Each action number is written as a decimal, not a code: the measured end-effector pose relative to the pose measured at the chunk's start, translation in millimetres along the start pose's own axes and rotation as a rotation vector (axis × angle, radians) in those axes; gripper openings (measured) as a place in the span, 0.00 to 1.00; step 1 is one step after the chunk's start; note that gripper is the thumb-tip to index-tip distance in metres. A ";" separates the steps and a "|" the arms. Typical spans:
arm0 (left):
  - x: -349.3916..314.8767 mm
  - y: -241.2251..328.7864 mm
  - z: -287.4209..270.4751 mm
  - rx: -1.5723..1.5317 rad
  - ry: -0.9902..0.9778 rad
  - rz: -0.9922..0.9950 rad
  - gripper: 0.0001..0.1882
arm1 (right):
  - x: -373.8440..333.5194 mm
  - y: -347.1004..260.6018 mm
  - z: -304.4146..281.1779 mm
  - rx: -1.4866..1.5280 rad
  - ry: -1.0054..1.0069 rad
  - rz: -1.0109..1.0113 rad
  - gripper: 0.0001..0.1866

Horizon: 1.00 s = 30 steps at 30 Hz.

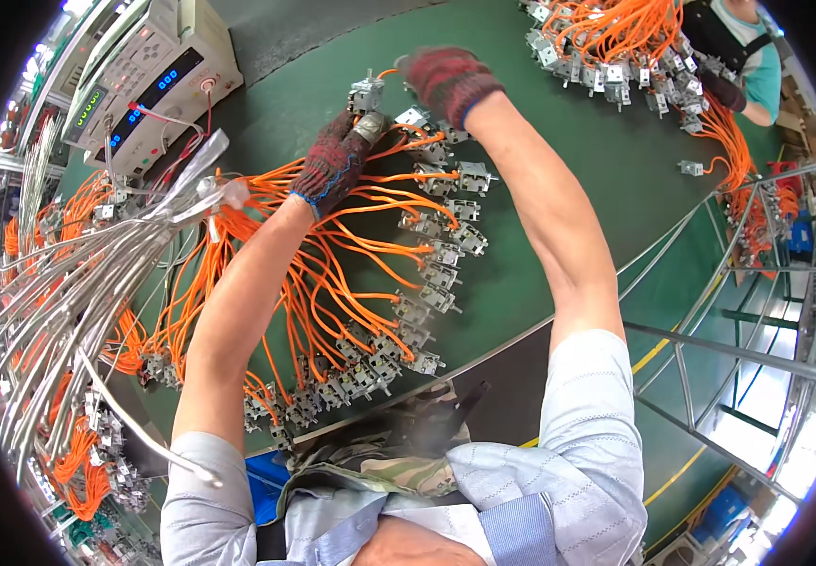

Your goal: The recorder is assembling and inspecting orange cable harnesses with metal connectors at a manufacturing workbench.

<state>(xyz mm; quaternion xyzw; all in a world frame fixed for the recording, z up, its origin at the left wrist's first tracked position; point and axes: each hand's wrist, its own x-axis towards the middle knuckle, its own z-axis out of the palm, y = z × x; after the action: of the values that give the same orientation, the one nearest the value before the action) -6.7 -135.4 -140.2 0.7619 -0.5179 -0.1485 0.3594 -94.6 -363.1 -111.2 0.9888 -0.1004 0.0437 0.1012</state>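
My left hand [337, 160], in a dark red knitted glove, is closed around the lower part of a small silver metal connector block [366, 94], which stands upright above the fingers. A short piece of orange cable [388, 73] runs from the top of this block to the fingers of my right hand [450, 83]. The right hand wears a matching glove and looks curled, slightly smeared by motion. Below both hands, a curved row of similar metal connector blocks [441, 253] lies on the green table [521, 226], each on an orange cable from a fanned bundle [318, 250].
A bench instrument [148, 90] with blue digits stands at the back left. Grey cables [96, 255] spread across the left side. Another cable pile [606, 47] lies at the far right, near a co-worker's arm [757, 113]. A metal frame [729, 349] stands beyond the table's right edge.
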 end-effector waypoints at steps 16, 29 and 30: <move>7.3 1.5 0.8 -0.436 -0.023 -0.155 0.28 | -54.1 9.0 -52.0 0.447 -0.369 -0.035 0.25; 7.8 -1.0 4.0 -0.416 0.013 -0.183 0.28 | -42.2 3.7 -57.0 0.517 -0.447 0.000 0.26; 8.0 -1.9 4.7 -0.416 0.024 -0.168 0.28 | -42.2 3.4 -57.8 0.430 -0.407 -0.045 0.24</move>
<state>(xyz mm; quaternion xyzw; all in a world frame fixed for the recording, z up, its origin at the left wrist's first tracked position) -4.8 -144.0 -143.6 0.7136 -0.4067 -0.2725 0.5011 -140.3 -346.3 -58.7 0.9780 -0.0850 -0.1376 -0.1319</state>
